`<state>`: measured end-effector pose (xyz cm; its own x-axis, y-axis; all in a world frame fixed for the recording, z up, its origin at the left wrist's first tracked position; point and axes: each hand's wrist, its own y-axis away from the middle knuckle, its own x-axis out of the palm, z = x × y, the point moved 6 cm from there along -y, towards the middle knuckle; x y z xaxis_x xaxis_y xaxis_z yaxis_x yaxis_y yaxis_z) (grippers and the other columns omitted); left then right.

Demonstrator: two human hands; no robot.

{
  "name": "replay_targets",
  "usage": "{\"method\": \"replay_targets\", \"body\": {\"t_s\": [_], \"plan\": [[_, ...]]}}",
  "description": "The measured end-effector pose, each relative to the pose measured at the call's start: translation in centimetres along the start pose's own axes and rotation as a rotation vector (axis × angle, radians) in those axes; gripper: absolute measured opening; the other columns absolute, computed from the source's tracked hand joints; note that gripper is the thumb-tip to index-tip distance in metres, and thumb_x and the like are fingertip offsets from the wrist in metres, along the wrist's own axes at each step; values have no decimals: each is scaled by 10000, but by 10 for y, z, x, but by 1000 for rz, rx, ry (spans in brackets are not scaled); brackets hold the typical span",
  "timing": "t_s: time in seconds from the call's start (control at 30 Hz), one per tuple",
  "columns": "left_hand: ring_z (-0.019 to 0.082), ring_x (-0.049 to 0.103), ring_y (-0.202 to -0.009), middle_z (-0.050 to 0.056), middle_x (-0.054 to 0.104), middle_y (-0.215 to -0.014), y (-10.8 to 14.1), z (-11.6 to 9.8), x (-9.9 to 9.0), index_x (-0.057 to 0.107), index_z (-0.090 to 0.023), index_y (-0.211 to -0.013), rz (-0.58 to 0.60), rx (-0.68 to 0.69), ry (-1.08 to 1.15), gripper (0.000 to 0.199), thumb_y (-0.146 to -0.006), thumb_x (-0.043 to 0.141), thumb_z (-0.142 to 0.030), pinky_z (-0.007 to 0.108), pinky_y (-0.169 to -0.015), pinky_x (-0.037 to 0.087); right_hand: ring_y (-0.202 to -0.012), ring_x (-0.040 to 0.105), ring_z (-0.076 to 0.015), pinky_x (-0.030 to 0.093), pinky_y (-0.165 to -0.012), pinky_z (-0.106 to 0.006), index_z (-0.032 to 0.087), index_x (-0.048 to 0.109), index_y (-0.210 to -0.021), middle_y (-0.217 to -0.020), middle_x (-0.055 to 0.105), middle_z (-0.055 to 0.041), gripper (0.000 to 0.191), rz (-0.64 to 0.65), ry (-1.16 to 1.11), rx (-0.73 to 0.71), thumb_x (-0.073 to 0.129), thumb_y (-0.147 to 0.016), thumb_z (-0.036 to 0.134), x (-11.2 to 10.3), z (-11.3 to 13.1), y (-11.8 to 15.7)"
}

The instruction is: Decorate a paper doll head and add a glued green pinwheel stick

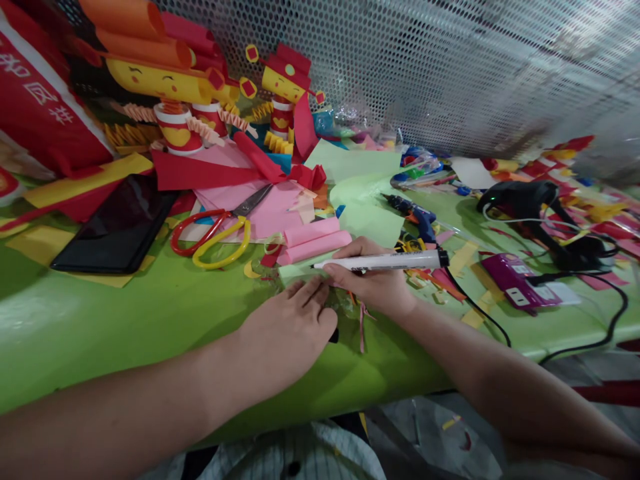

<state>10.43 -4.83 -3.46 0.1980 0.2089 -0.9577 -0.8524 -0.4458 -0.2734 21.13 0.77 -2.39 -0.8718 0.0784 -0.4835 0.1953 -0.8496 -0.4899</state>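
Note:
My right hand (377,277) is closed around a white marker (385,261) with a black end. The marker lies at a low slant, its dark tip touching or just above a small piece of pale green paper (300,270). On the near edge of that paper rest the fingertips of my left hand (293,327), stretched out and lying flat. A small black object (334,335) pokes out beside my left hand; its kind is hidden. Just behind the paper are pink paper rolls (317,240). Scissors (217,237) with red and yellow handles lie to the left.
A black phone (117,227) lies left on the green table (190,313). Paper figures (287,87) stand at the back before a perforated metal panel (400,73). To the right are a blue glue gun (420,217), a purple power strip (520,280), cables and paper scraps.

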Motion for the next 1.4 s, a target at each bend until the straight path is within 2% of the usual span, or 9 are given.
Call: {"method": "replay_targets", "body": {"t_s": [0.2, 0.43, 0.9, 1.23, 1.4], "plan": [[277, 536, -1126, 216, 606, -1137, 0, 0, 1, 581, -91, -872, 31, -2, 9, 134, -802, 478, -141, 386, -903, 439, -482, 535, -79, 432, -444, -193, 201, 561, -696, -601, 613, 29, 140, 2, 66, 30, 672, -702, 286, 1, -1, 0], [273, 560, -1093, 210, 626, -1101, 0, 0, 0, 585, -106, -816, 18, -4, -15, 95, -782, 503, -138, 374, -903, 444, -492, 553, -80, 448, -445, -184, 205, 568, -705, -617, 638, 26, 124, 26, 124, 18, 678, -703, 264, 3, 2, -1], [278, 521, -1145, 210, 594, -1159, -1, 0, 1, 576, -102, -835, 69, -5, -11, 104, -796, 489, -143, 379, -911, 442, -466, 529, -74, 423, -426, -187, 193, 563, -709, -582, 607, 29, 146, -9, 33, 19, 674, -703, 287, -1, 1, 0], [288, 550, -1107, 220, 610, -1125, 0, -1, -1, 583, -97, -803, 7, 3, -7, 105, -788, 484, -131, 384, -886, 457, -465, 534, -78, 423, -423, -186, 197, 563, -708, -587, 614, 24, 131, -18, 108, -10, 657, -716, 288, 0, 2, 0], [284, 557, -1098, 212, 622, -1110, 0, 0, -1, 581, -103, -804, 26, 2, -17, 90, -784, 500, -140, 387, -891, 453, -473, 549, -80, 434, -436, -185, 204, 562, -719, -588, 622, 32, 112, -8, 130, -22, 657, -720, 263, 2, 4, -1]]}}
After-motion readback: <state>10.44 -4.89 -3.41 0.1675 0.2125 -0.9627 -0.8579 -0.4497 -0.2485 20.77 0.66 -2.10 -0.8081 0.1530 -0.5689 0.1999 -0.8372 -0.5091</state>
